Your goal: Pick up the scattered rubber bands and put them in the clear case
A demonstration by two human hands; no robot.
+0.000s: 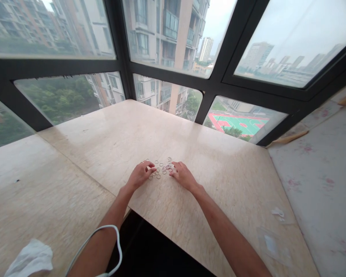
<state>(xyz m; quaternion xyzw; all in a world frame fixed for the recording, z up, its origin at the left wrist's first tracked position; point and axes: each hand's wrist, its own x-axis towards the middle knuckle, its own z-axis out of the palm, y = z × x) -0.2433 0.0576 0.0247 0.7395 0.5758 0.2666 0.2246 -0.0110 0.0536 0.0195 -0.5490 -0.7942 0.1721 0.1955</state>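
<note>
Lying in a loose scatter on the pale stone sill (225, 181), the small metal rings (161, 168) sit flat and mostly apart from one another, a few touching or overlapping near the middle of the cluster. That spread keeps each ring separately reachable, and the cluster sits between the two hands, well in from the near edge of the slab.

Left of the cluster, the left hand (140, 175) rests palm-down with its fingers curled toward the rings; thumb and forefinger look drawn together at the cluster's left edge, as if nipping one ring, though the rings are too small to tell whether one is actually held. Right of the cluster, the right hand (183, 175) lies flatter, fingers loosely together and pointing left, fingertips at or touching the nearest rings; it seems to hold nothing.

Both forearms reach far across the sill from the near edge, converging so the hands almost meet over the rings. A white cable (115, 238) loops beside the left forearm. A crumpled white cloth (31, 259) lies at the near left, and clear plastic packets (272, 242) lie on the sill at the near right. Beyond the sill, dark window frames (216, 77) hold glass looking out on buildings.
</note>
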